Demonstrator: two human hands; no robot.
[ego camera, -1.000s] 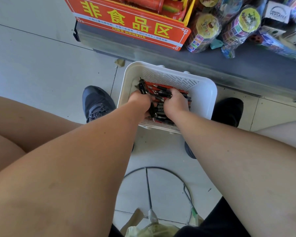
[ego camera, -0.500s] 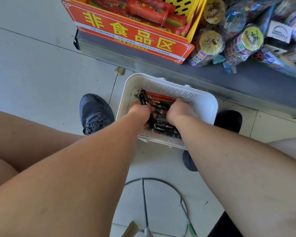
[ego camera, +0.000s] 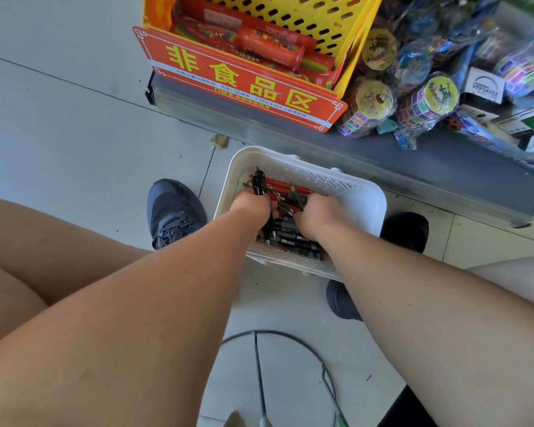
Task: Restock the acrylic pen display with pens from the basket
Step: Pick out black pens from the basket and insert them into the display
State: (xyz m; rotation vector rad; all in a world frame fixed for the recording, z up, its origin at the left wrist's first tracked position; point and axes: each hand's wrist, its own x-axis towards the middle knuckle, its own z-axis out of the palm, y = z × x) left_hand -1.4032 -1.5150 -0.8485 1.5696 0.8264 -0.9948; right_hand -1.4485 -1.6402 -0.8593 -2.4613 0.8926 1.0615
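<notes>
Perhaps twenty pens, one basket.

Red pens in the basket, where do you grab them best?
Probably mid-barrel, from straight above. The red pens lie flat across the far part of the white basket, their tops bare; the basket walls block the sides, and the left hand grips black pens right beside them.

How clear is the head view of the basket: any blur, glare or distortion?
Head view: basket and pens sharp in even daylight, little glare; wide-angle stretch swells the forearms; left hand and right hand cover part of the pile.
</notes>
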